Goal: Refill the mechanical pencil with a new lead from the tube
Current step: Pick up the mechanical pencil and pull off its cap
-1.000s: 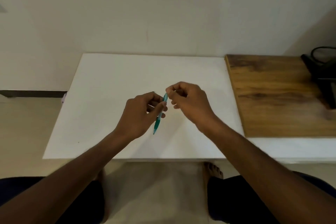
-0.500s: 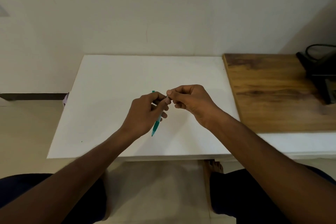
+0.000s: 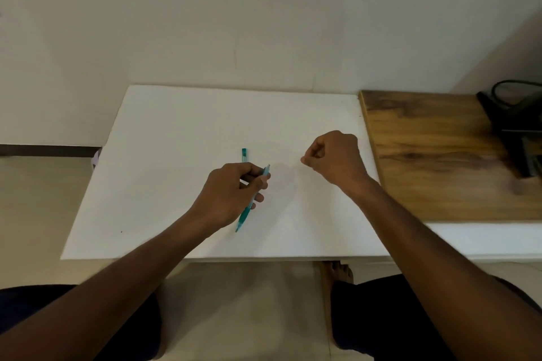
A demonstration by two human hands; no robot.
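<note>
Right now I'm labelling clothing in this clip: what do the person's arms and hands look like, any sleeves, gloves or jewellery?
Both forearms are bare up to the frame edge, with no sleeves in view. The left hand and the right hand wear no gloves, and no rings, watch or bands show. Dark clothing covers the lap.

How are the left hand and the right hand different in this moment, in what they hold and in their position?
The left hand grips the teal mechanical pencil, tip pointing toward the person; the right hand has its fingers curled with fingertips pinched, and whether it holds something small cannot be seen. The left hand is near the middle of the white table; the right hand is farther right, close to the wooden board. Both are above the table.
</note>
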